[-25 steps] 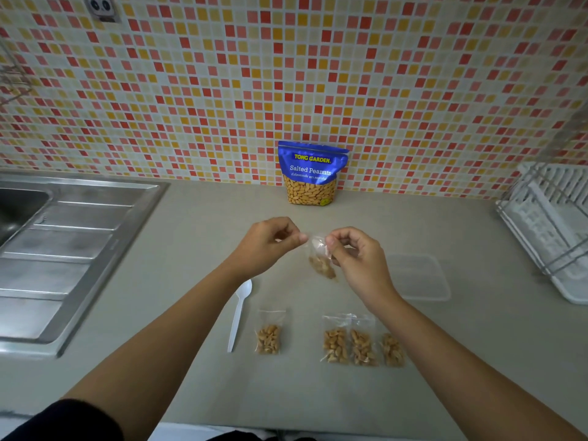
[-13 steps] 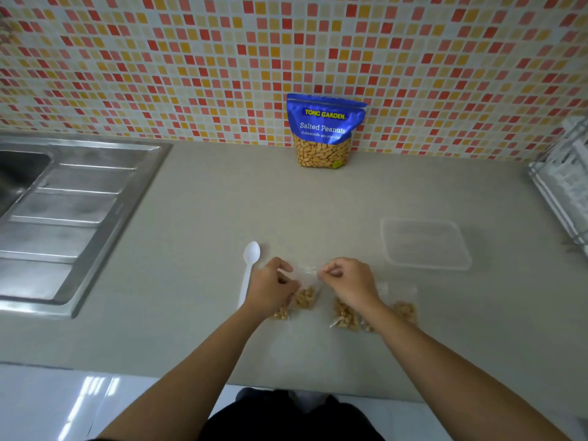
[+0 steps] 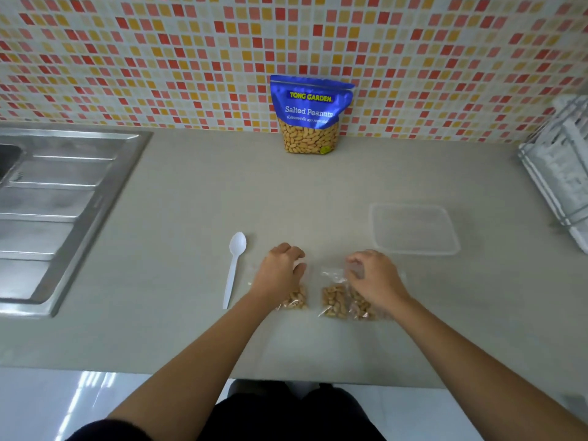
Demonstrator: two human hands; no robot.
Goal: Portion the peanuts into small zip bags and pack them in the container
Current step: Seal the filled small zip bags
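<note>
Zip bags (image 3: 334, 300) near counter's front edge: both hands, left hand (image 3: 280, 272) and right hand (image 3: 372, 278), curled on them, grip unclear; gather by the seals, then move to container (image 3: 413, 249).

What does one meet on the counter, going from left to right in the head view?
Sink drainboard → white plastic spoon → left hand → right hand → clear container → dish rack.
</note>
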